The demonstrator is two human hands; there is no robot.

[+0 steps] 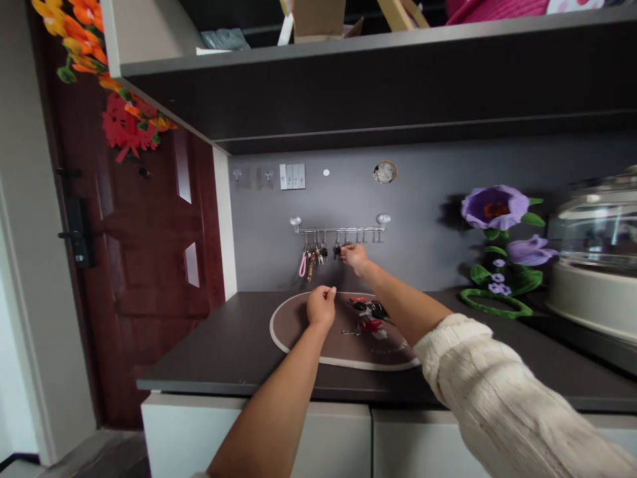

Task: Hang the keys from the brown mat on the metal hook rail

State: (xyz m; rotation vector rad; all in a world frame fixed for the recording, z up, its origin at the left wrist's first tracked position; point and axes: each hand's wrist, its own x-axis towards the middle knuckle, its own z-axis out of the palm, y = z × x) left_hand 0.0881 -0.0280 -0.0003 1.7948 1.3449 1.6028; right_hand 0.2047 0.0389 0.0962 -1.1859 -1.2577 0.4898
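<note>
Two bare hands are in view above a dark worktop [209, 345]. The right hand [354, 257] is up at a metal hook rail [341, 230] on the gray wall, its fingers pinched narrow at a dark key fob [337, 249] hanging from a hook; can't tell if they actually grip it. The left hand [321, 307] hovers over an oval brown mat [293, 338], fingers drawn narrow, nothing clearly held. A key bunch with a red fob [371, 317] lies on the mat, just right of the left hand and under the right forearm [403, 305]. More keys [313, 255] hang toward the rail's left end, one with a pink strap [302, 264]. Risks: the dark fob could slip from the fingers or off its hook and drop onto the worktop. A sideways swing of the right hand could knock or tangle the neighbouring keys. A hard tug could loosen the rail's round wall mounts [296, 221]. A lowered right forearm could brush the key bunch across the mat.
</note>
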